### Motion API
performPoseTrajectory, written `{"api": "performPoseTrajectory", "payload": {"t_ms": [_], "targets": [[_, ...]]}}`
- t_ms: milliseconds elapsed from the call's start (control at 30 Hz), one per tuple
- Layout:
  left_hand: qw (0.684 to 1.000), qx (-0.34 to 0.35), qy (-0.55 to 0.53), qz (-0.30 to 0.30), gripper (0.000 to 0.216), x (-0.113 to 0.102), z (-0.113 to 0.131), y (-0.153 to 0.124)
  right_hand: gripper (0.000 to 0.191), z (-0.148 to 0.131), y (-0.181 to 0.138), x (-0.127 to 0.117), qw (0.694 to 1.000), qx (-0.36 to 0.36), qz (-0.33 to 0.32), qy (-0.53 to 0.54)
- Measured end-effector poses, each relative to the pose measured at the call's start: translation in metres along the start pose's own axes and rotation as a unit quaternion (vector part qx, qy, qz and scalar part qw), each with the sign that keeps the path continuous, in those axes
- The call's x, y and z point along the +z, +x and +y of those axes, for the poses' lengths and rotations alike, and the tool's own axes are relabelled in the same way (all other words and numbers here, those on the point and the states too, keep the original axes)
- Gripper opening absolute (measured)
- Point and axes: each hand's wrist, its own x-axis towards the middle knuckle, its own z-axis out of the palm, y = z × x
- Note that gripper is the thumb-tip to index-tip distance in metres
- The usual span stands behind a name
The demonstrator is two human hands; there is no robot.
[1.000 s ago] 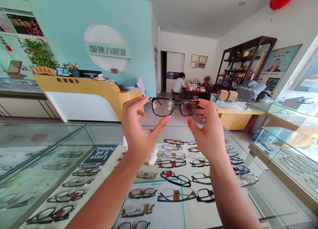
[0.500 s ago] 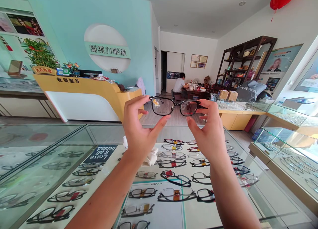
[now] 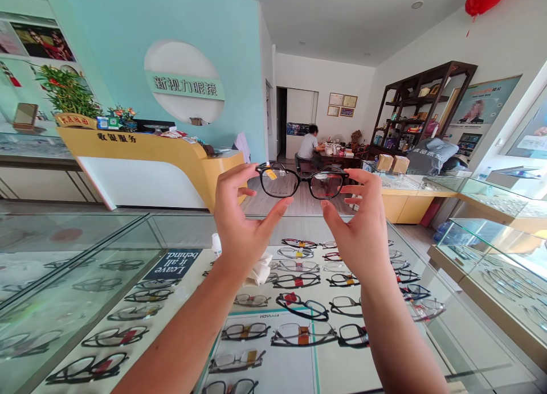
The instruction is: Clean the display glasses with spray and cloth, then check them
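Observation:
A pair of black-framed eyeglasses is held up above the glass display case. My left hand grips its left outer corner, and my right hand grips the right one. Both thumbs point inward below the lenses. An orange tag shows by the left lens. Beneath my hands, several rows of eyeglasses lie in view, many with red or orange tags. A crumpled white tissue and a small white bottle are beside my left wrist, partly hidden by it.
A dark sign with upside-down lettering lies left of my left forearm. Farther off stand a yellow and white counter, more glass cases on the right, and a dark shelf. A person sits at the back table.
The eyeglasses have tilted, so the temples now show above the lenses. My right hand has shifted slightly right, and more of the white bottle is visible.

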Motion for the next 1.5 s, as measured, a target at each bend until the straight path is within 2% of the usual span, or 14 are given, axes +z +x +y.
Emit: {"api": "performPoseTrajectory", "payload": {"t_ms": [367, 733, 1300, 1500], "targets": [[0.997, -0.072, -0.006, -0.033, 0.071, 0.0015, -0.0056, -0.0034, 0.053, -0.001, -0.0005, 0.0, 1.0, -0.004, 0.014, 0.005], [0.995, -0.09, -0.002, -0.044, 0.07, 0.0023, -0.0069, -0.0052, 0.053, -0.0033, -0.0006, -0.0004, 1.0, -0.009, 0.018, 0.007], [0.995, -0.088, 0.002, -0.043, 0.068, 0.0022, -0.0054, -0.0037, 0.05, -0.004, -0.0004, 0.0002, 1.0, -0.014, 0.021, 0.004], [0.999, -0.041, 0.021, -0.012, 0.069, 0.0015, -0.0042, -0.0031, 0.051, -0.0002, 0.0006, 0.0001, 1.0, -0.001, 0.005, -0.002]]}}
